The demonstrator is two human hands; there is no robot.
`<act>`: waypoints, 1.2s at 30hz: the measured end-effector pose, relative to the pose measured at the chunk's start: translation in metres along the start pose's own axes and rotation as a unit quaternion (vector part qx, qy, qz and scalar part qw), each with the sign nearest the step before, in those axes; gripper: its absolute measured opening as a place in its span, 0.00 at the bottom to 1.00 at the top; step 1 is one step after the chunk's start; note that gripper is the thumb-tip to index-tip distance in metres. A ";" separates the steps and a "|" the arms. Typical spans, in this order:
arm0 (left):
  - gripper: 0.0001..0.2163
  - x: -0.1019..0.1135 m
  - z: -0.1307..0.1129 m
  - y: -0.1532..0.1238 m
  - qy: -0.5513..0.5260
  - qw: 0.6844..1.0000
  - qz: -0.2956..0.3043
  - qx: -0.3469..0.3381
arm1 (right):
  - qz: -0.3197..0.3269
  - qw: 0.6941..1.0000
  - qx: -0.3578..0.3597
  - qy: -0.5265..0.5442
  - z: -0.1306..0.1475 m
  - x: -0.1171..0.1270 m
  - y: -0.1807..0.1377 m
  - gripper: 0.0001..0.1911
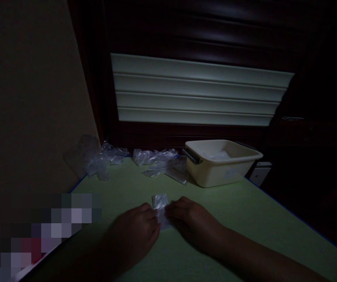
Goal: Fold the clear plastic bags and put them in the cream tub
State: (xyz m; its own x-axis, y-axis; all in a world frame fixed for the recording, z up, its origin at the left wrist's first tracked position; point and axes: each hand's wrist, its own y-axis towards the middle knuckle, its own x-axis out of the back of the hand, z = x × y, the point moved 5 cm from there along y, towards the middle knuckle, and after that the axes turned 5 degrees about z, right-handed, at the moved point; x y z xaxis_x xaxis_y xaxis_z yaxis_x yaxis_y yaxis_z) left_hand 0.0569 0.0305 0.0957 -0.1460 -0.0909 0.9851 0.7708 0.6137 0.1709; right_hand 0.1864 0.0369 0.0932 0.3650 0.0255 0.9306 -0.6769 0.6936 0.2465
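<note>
**Two hands meet on a small bag in a dim room**

Both of the person's hands lie low on the green table top [244,219], close together, their fingertips almost touching. The left hand [136,231] comes in from below with its back up, the knuckles rounded and the fingers curled inward to the right. The right hand [191,223] mirrors it. Its forearm runs in long from the lower right corner, the wrist is flat, and the fingers are bent toward the left.

Between them is a small clear bag [159,203], lying on the table near its middle, in front of the person. Each hand pinches one side of its lower part, so both hands grasp the bag. Its upper half stands free above the fingers and catches a little light (the room is very dark, so I cannot make out which fingers press where).

Farther back, on the right, a cream tub [215,172] with a dark handle at its left end rests on the table, well apart from the hands. A heap of clear bags [153,156] lies just to the tub's left. More crumpled plastic [98,160] sits in the far left corner against the plain wall [24,98]. Behind the table, a white slatted panel [197,90] shows pale within a dark frame. A thin blue edge [288,213] runs along the table's right side.
</note>
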 end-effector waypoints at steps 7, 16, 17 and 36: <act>0.09 0.005 0.009 -0.002 -0.089 0.995 -0.040 0.028 | 0.053 0.996 0.027 -0.062 0.003 0.010 -0.003 0.09; 0.08 0.002 0.015 -0.002 -0.145 0.986 -0.086 0.011 | 0.060 0.994 0.089 -0.022 0.011 0.013 -0.010 0.11; 0.09 0.002 0.015 -0.002 -0.147 0.985 -0.088 0.009 | 0.058 0.994 0.087 -0.023 0.010 0.012 -0.010 0.10; 0.10 -0.005 0.018 -0.001 -0.194 0.978 -0.055 0.059 | 0.003 0.980 -0.063 0.189 -0.002 0.014 -0.009 0.08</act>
State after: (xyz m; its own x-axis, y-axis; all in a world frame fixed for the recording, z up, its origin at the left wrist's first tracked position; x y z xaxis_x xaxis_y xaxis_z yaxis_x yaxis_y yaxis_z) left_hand 0.0456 0.0442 0.0907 -0.4669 0.1291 0.8749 0.6631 0.7057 0.2497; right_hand 0.1990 0.0323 0.1039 0.5889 0.2778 0.7590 -0.6033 0.7760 0.1840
